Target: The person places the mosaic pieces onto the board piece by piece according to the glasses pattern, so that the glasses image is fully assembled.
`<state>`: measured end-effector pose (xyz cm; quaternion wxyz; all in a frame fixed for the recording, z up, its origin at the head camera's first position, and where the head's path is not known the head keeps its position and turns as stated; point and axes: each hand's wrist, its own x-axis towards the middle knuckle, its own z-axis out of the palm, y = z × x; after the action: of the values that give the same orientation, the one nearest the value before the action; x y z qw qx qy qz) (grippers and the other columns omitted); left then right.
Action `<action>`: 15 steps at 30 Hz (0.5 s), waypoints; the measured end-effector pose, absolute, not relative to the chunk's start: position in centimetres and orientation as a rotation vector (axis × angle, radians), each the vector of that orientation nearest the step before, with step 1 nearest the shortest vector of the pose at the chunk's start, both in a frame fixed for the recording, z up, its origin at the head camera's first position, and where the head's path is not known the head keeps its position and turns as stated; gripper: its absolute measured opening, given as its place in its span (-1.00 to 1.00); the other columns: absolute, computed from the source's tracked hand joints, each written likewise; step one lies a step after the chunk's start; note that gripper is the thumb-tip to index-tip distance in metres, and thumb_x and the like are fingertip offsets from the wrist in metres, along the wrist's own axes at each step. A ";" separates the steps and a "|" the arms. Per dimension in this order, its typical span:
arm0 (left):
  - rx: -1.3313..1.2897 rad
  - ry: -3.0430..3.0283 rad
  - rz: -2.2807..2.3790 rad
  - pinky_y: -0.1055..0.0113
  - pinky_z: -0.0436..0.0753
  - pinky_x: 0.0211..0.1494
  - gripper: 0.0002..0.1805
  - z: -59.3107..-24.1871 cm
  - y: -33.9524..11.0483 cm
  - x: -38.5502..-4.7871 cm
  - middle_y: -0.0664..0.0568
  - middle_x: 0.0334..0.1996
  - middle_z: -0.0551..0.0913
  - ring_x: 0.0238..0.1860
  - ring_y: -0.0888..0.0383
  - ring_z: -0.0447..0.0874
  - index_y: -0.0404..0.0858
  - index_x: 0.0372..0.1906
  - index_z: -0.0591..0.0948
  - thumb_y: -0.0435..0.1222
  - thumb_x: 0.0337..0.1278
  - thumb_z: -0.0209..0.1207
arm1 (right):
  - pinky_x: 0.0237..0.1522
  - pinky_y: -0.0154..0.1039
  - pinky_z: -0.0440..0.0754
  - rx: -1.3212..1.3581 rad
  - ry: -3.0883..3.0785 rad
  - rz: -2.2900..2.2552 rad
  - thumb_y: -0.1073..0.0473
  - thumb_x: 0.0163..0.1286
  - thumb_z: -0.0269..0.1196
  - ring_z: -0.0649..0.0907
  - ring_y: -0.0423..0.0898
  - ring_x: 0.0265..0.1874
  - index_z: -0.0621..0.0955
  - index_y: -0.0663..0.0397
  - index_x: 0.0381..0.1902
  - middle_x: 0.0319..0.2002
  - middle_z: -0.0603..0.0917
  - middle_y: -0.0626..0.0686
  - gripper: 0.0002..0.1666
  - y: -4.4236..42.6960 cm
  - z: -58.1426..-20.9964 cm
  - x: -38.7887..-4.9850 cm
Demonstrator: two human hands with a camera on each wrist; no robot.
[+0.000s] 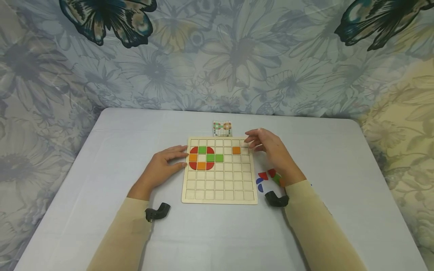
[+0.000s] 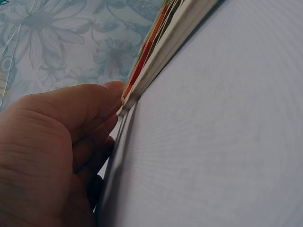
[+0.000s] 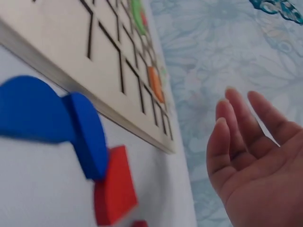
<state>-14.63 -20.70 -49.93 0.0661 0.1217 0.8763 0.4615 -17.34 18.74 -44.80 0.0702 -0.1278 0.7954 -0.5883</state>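
Observation:
A wooden grid board (image 1: 219, 185) holds red quarter-round, green and orange pieces at its upper left, with a lone orange square (image 1: 236, 150) at its upper right. My left hand (image 1: 162, 168) touches the board's left edge with its fingertips; in the left wrist view the hand (image 2: 52, 137) rests against that edge. Over the board's upper right corner is my right hand (image 1: 272, 150), fingers slightly bent, holding nothing. The right wrist view shows this hand (image 3: 260, 156) with fingers apart, beside the board (image 3: 94, 85).
A small pattern card (image 1: 222, 128) lies behind the board. Right of the board are loose blue pieces (image 1: 260, 188), red pieces (image 1: 263, 175) and a green piece (image 1: 277, 178), some partly under my right wrist. A patterned cloth hangs behind the white table (image 1: 135, 124).

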 end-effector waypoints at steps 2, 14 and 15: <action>0.364 2.642 1.390 -0.08 0.24 0.65 -0.58 -49.9 -20.7 -14.6 0.27 0.46 0.57 0.59 0.11 0.34 -0.13 0.27 0.80 -0.25 0.35 0.51 | 0.16 -0.12 0.64 -0.410 2.340 -1.842 -0.27 0.83 -0.24 0.63 0.19 0.06 0.55 0.38 0.41 0.13 0.68 0.27 -0.15 19.4 -44.4 -17.0; 0.368 2.635 1.398 -0.04 0.24 0.65 -0.58 -49.7 -20.7 -14.6 0.26 0.46 0.57 0.59 0.12 0.34 -0.14 0.28 0.80 -0.26 0.37 0.49 | 0.17 0.01 0.60 -0.586 1.972 -2.238 -0.48 0.72 -0.25 0.61 0.23 0.12 0.48 0.49 0.43 0.16 0.66 0.34 0.09 23.9 -44.1 -15.1; 0.369 2.633 1.403 -0.04 0.24 0.65 -0.58 -49.8 -20.7 -14.6 0.26 0.46 0.57 0.59 0.12 0.34 -0.14 0.28 0.80 -0.26 0.37 0.49 | 0.19 0.01 0.59 -0.615 1.949 -2.248 -0.48 0.72 -0.26 0.61 0.21 0.14 0.47 0.48 0.44 0.16 0.66 0.33 0.08 24.5 -44.2 -14.8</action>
<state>-14.58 -20.65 -49.75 0.0677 0.1225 0.8738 0.4656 -14.84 24.46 -44.21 0.0517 -0.2022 0.6407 -0.7389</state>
